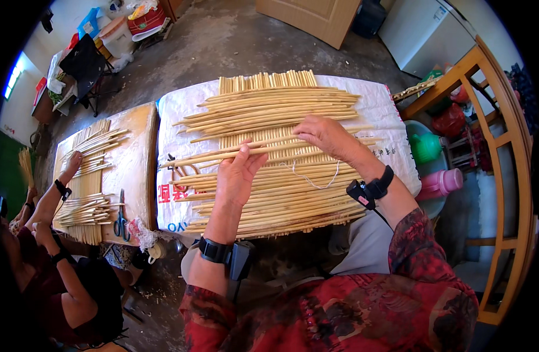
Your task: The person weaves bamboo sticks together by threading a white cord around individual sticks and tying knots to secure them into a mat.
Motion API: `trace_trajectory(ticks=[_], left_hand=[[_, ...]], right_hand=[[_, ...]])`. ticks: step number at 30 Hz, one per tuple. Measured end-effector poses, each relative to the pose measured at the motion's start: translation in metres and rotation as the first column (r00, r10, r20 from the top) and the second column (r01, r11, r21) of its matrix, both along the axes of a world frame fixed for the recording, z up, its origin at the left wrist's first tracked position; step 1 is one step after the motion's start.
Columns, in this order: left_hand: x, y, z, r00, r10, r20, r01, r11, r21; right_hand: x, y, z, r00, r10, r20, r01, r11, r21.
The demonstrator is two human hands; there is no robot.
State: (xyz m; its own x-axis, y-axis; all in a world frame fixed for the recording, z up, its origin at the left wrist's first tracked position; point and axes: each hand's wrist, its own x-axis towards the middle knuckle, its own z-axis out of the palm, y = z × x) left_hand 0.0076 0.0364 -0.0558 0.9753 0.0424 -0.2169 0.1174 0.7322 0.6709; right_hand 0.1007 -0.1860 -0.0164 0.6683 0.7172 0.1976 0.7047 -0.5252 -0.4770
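A long straw-coloured stalk point(193, 158) slants across the middle of the table, crossing both hands. My left hand point(237, 173) has its thumb over the stalk and its fingers bent beside it. To the right, my right hand point(325, 136) pinches the same stalk between thumb and fingertips. Under them lies a mat of stalks point(266, 81) set side by side, running away from me. Crosswise over it rest a far bundle of stalks point(275, 105) and a near bundle of stalks point(281, 202). A white string point(316, 186) loops over the near bundle.
A white printed sack point(375, 97) covers the table. Scissors point(178, 173) lie at its left, partly under stalks. At the left, a co-worker's hand point(74, 161) touches stalks on a wooden board point(137, 141), near dark scissors point(121, 220). A wooden frame point(501, 141) and pink container point(442, 183) stand right.
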Motion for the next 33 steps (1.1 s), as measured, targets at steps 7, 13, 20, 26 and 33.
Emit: trace_trajectory(ticks=[7, 13, 20, 26, 33], left_hand=[[-0.003, 0.001, -0.001, 0.998, 0.007, 0.062, -0.005, 0.999, -0.034], [0.005, 0.012, 0.002, 0.984, 0.172, 0.04, -0.172, 0.985, -0.008], [0.009, 0.01, -0.004, 0.993, 0.119, 0.019, -0.118, 0.991, -0.056], [0.008, 0.013, -0.011, 0.999, 0.032, 0.025, -0.03, 0.998, -0.056], [0.012, 0.007, -0.011, 0.998, 0.046, 0.032, -0.046, 0.999, -0.011]], right_hand=[[-0.025, -0.002, 0.006, 0.996, -0.051, -0.075, 0.052, 0.999, 0.014], [-0.05, 0.006, 0.018, 0.945, -0.281, -0.165, 0.322, 0.885, 0.337], [-0.058, -0.011, -0.021, 0.467, 0.22, -0.856, 0.685, 0.522, 0.508], [-0.04, -0.026, -0.027, 0.468, 0.458, -0.756, 0.818, 0.1, 0.566], [-0.039, -0.029, -0.033, 0.493, 0.371, -0.787, 0.842, 0.023, 0.539]])
